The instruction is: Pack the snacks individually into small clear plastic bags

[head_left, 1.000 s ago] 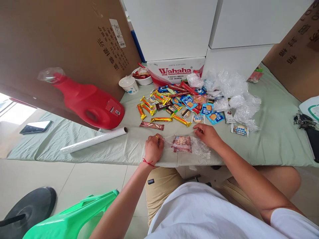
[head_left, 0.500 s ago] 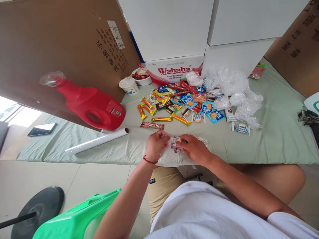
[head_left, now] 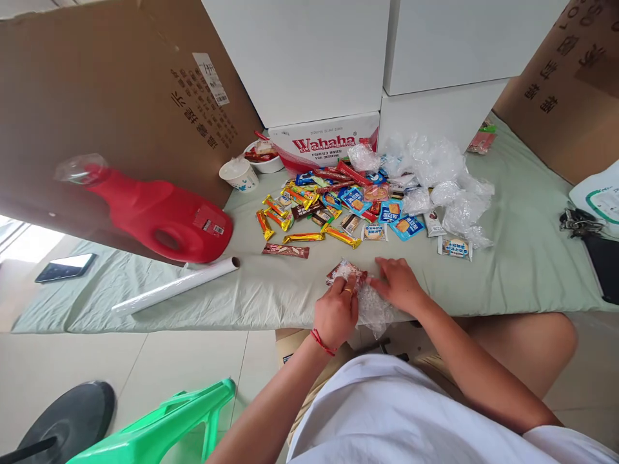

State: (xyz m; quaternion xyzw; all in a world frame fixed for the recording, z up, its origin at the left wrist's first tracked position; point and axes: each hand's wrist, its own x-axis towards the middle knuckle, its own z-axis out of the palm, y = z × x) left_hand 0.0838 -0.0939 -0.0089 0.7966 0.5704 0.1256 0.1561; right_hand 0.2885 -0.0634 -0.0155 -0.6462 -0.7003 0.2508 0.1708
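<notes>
On the table's near edge lies a brown snack packet (head_left: 342,269), with clear plastic film (head_left: 376,310) bunched beside and partly over it. My left hand (head_left: 337,314) is on top, its bent fingers pressed together on the packet and film. To the right, my right hand (head_left: 400,285) has its fingers apart; its thumb side is close to the packet and film, and whether it touches them I cannot tell. Just beyond is a flat brown wafer bar (head_left: 285,251), and farther back a pile of wrapped snacks (head_left: 319,206).
Clear film-wrapped bundles (head_left: 447,180) are heaped right of the snacks. Leftward are a film roll (head_left: 176,285), a red jug (head_left: 164,216), a paper cup (head_left: 238,174) and a phone (head_left: 65,268). White boxes (head_left: 309,58) stand behind. Below is a green stool (head_left: 159,428).
My left hand has moved rightward onto the packet. My right hand has let go and spread its fingers to the right. More film now hangs toward me, and the view has shifted slightly.
</notes>
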